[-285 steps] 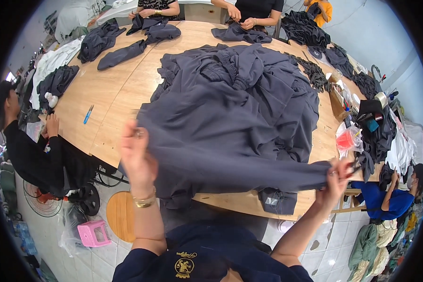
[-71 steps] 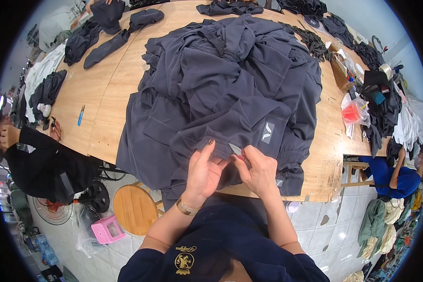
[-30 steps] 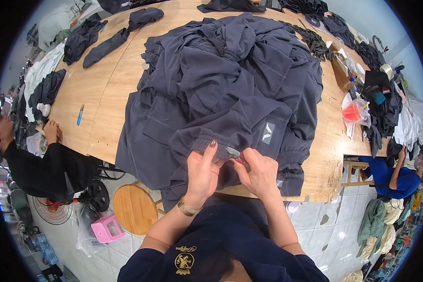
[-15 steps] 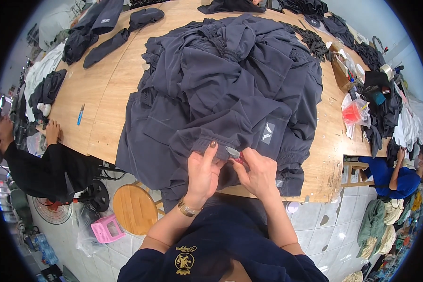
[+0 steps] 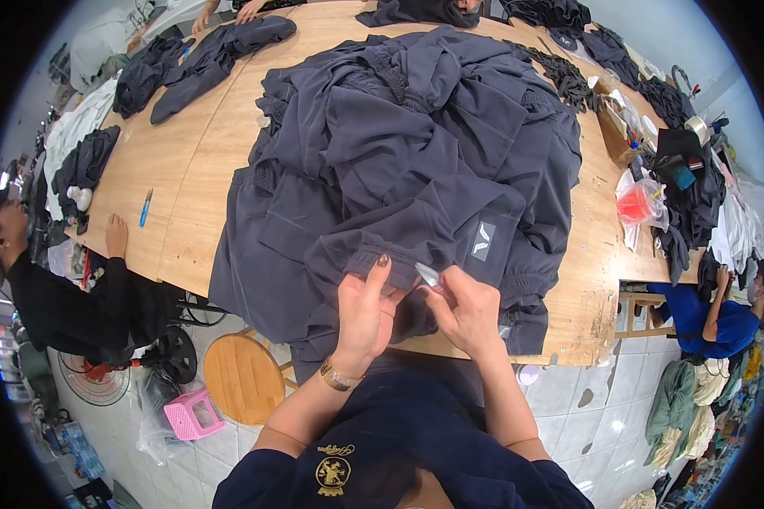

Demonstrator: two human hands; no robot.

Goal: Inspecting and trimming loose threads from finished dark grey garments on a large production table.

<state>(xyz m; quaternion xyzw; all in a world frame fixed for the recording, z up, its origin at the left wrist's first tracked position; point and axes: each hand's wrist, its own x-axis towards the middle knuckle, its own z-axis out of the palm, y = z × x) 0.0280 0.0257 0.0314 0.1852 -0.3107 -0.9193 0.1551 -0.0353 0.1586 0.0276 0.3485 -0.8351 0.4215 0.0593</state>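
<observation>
In front of me a big heap of dark grey garments (image 5: 416,144) covers the table edge. My left hand (image 5: 361,314) is closed on the gathered elastic edge (image 5: 369,257) of one of them, thumb on top. Beside it, my right hand (image 5: 469,310) grips small thread snips (image 5: 428,275), their metal blades pointing up and left near the gathered cloth. The handle is mostly covered by my fingers. A pale rectangular patch (image 5: 483,241) shows on the cloth just beyond my right hand.
A blue pen-like tool (image 5: 145,209) lies on the wooden table (image 5: 199,170). At the left sits a person in black (image 5: 85,293); at the right, one in blue (image 5: 713,327). A round wooden stool (image 5: 244,379) and a pink plastic stool (image 5: 193,414) stand on the floor.
The snips have turned slightly in my right hand, their blades shifting a little. My left hand stays put. Another person's hands have appeared at the far left, where a dark garment has been moved.
</observation>
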